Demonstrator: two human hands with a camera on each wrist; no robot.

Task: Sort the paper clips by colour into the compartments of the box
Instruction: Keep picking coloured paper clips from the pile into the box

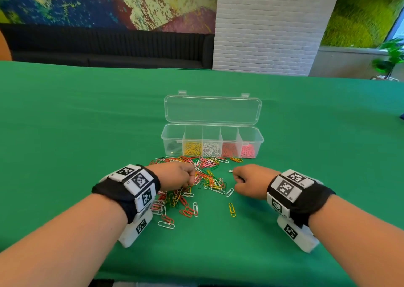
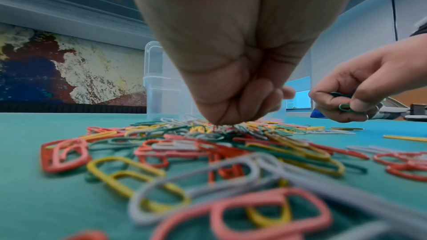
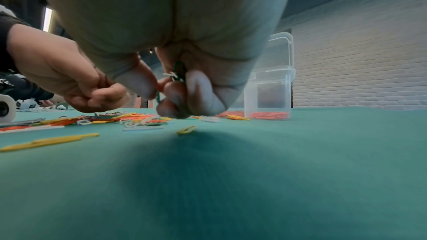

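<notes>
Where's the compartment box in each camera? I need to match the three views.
Head: box at centre, beyond the clip pile, lid open.
Left wrist: box end-on, behind the left hand.
Right wrist: box right of centre, beyond the right hand.
Shared landmark: the clip pile.

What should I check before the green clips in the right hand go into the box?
1. Right hand grips green clips: ok.
2. A white clip sits among them: not ok, remove it first.
3. Box lid open: ok.
4. Leftmost compartment holds dark clips, likely the green ones; exact colour: cannot tell.
5. Left hand is down in the pile, clear of the box: ok.
6. Whether the left hand has a clip pinched: cannot tell.
</notes>
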